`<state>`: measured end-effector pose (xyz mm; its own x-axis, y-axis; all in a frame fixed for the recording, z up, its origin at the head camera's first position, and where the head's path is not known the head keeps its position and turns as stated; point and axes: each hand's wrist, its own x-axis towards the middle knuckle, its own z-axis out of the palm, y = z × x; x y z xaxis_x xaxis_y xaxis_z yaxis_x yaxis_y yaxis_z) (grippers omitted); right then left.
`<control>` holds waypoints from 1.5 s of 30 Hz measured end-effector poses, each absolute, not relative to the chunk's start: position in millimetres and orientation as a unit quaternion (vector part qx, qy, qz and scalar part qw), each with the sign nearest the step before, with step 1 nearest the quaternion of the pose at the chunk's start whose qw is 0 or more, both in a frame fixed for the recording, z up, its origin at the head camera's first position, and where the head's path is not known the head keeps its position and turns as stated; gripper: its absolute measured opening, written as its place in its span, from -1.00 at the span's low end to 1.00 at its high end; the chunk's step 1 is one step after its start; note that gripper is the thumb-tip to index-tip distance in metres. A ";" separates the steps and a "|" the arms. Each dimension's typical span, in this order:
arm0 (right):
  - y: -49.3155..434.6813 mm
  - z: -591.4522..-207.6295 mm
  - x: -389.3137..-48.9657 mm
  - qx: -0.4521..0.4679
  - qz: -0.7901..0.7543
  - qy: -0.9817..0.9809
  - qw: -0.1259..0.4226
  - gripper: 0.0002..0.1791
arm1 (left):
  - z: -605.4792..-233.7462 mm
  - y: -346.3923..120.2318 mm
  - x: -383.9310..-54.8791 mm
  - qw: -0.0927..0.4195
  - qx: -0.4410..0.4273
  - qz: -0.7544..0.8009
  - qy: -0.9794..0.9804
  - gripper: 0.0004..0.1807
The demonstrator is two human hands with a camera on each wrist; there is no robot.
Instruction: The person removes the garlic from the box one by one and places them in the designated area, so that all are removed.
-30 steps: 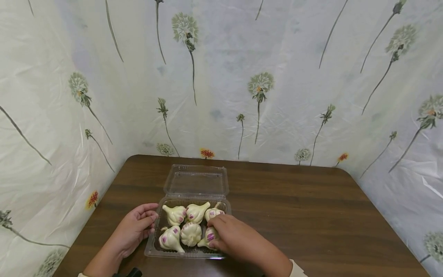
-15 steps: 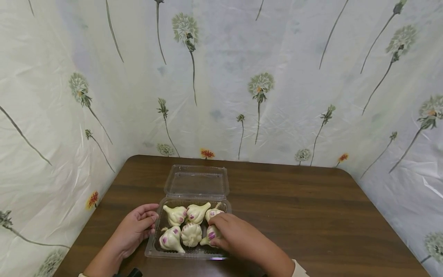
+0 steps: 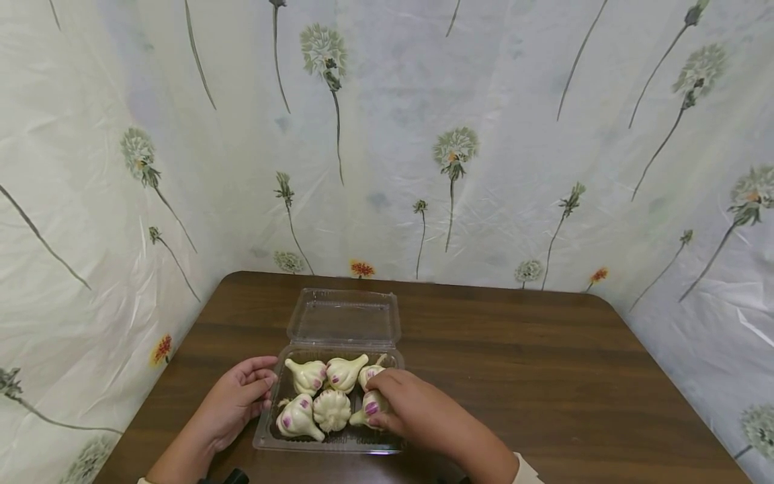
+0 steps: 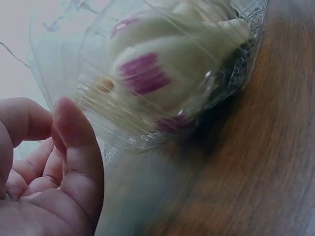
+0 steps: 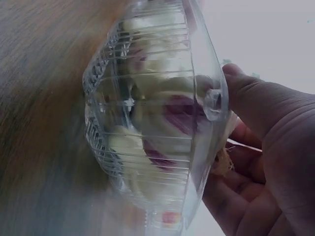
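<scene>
A clear plastic clamshell container (image 3: 329,445) lies on the table with its lid (image 3: 345,316) folded back. Two rows of white garlic bulbs with purple patches fill it, among them a front-middle bulb (image 3: 332,410) and a front-left bulb (image 3: 299,417). At the container's left rim, my left hand (image 3: 236,396) pinches the plastic between thumb and index finger; the left wrist view shows their tips meeting there. My right hand (image 3: 417,413) reaches over the right rim and grips the front-right garlic bulb (image 3: 370,407), whose far side its fingers hide. A tan root tuft (image 5: 224,163) shows by those fingers.
The dark wooden table (image 3: 514,376) stretches to the right of the container. Behind and beside it hangs a pale dandelion-print sheet (image 3: 387,168). A small black object (image 3: 236,476) shows near the left wrist.
The front-right bulb has shifted slightly right in my right hand. The front-middle bulb has moved a little left and turned. My left hand stays at the rim.
</scene>
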<state>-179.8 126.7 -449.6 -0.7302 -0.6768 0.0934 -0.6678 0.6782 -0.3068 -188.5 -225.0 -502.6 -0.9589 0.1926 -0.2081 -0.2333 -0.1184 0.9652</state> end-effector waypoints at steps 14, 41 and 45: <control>135.6 -448.5 -185.5 -0.383 -0.235 0.893 0.017 -0.50 | -502.3 -225.0 -188.2 0.142 -0.014 0.746 0.650 -0.46; 153.5 -451.7 -189.1 -0.301 -0.403 0.864 0.008 -0.50 | -499.6 -225.3 -186.9 0.143 -0.011 0.743 0.654 -0.44; 157.9 -454.9 -185.8 -0.290 -0.416 0.862 -0.011 -0.49 | -498.5 -224.1 -186.1 0.141 -0.020 0.743 0.654 -0.46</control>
